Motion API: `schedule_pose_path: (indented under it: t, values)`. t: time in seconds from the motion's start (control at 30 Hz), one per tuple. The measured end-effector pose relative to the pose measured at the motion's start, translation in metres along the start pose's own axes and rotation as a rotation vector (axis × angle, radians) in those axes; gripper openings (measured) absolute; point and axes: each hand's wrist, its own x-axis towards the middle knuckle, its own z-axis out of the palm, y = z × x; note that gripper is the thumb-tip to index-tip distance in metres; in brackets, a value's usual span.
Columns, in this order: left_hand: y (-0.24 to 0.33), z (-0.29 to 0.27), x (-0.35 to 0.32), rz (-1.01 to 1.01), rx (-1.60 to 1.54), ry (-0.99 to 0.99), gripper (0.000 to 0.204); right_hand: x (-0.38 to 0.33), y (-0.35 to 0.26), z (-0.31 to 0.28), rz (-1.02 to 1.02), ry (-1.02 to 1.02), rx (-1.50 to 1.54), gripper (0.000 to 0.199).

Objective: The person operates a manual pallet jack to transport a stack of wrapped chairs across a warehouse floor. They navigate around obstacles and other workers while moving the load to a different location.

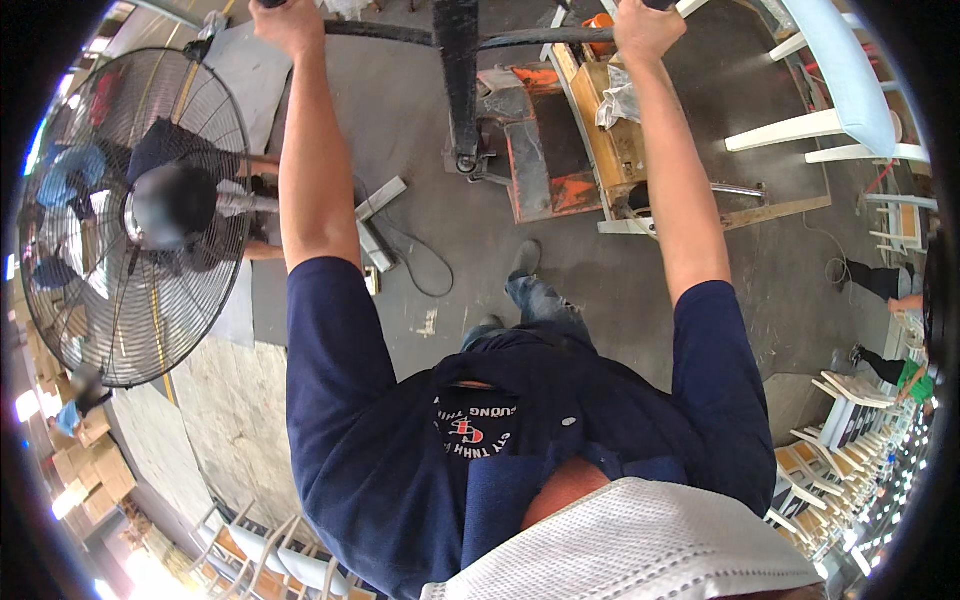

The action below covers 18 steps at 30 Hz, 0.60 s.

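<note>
Both my arms reach forward to a black T-shaped handlebar [400, 34] at the top of the view. My left hand [287, 27] is wrapped round its left grip, near the picture's upper edge. At the other end, my right hand [645, 32] closes round the right grip. A thick black post [456, 80] runs from the bar's middle down to a metal joint close to the floor. Beside that joint lies a worn orange-and-grey metal base [538, 165]. The outer ends of both grips are cut off by the frame.
A large caged fan [135, 215] stands at the left, with people behind it. Right of the base is a wooden frame [620, 130] holding a clear plastic bag. Chairs with pale blue seats [840, 70] stand at the upper right. A cable [440, 262] loops on the floor by a metal stand.
</note>
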Motion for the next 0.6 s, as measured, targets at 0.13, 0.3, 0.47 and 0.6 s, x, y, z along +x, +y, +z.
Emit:
schedule_pose_path:
  t: [0.13,0.3,0.47,0.6]
  values:
    - [0.000,0.031,-0.012,0.023,-0.123,-0.026,0.014,0.009,0.038,0.019,-0.146,-0.104,0.046,0.033]
    - [-0.008,0.079,-0.012,-0.013,0.000,-0.026,0.015,0.000,0.066,0.028,-0.235,-0.061,0.216,0.020]
    - [-0.019,0.103,-0.023,0.065,-0.048,-0.035,0.017,-0.006,0.059,0.019,-0.262,-0.068,0.310,0.013]
    - [-0.036,0.126,-0.024,0.103,0.007,-0.068,0.015,-0.004,0.061,0.032,-0.243,-0.126,0.323,0.014]
